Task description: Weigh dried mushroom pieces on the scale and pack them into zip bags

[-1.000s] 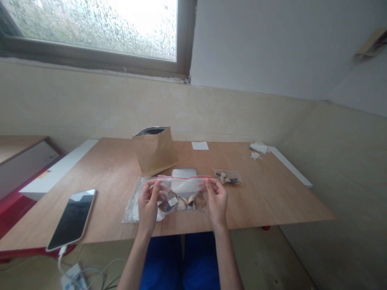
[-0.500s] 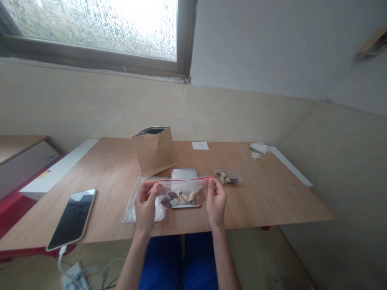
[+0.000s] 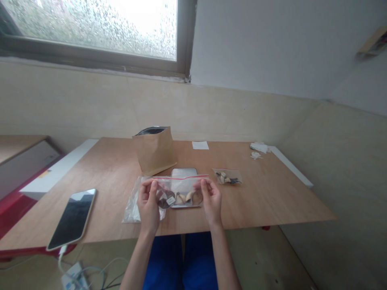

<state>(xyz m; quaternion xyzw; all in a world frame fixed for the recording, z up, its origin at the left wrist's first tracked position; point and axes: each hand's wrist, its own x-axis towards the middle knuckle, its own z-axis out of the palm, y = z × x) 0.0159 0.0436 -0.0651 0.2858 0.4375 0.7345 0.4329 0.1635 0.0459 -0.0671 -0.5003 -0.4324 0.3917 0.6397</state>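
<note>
A clear zip bag [image 3: 184,185] with a red strip along its top hangs between my hands, holding several brown and cream dried pieces whose kind I cannot make out. My left hand [image 3: 149,207] pinches its left side, and my right hand [image 3: 212,201] pinches the right side, both a little below the red strip. Under and behind the bag lies a flat pale scale-like device [image 3: 184,173], partly covered. By my left hand is a crumpled clear plastic bag [image 3: 130,209]. A second filled zip bag [image 3: 228,177] lies flat on the table, right of my right hand.
An opened brown paper pouch [image 3: 155,153] stands at the back left of the wooden table [image 3: 256,201]. A phone [image 3: 72,219] with a charging cable lies at the left. White paper [image 3: 200,145] and crumpled white scraps [image 3: 259,148] are at the back.
My hands have come closer together on the zip bag, with grips lower beneath the red strip. The strip now shows whole and nearly straight. The things on the table have not moved.
</note>
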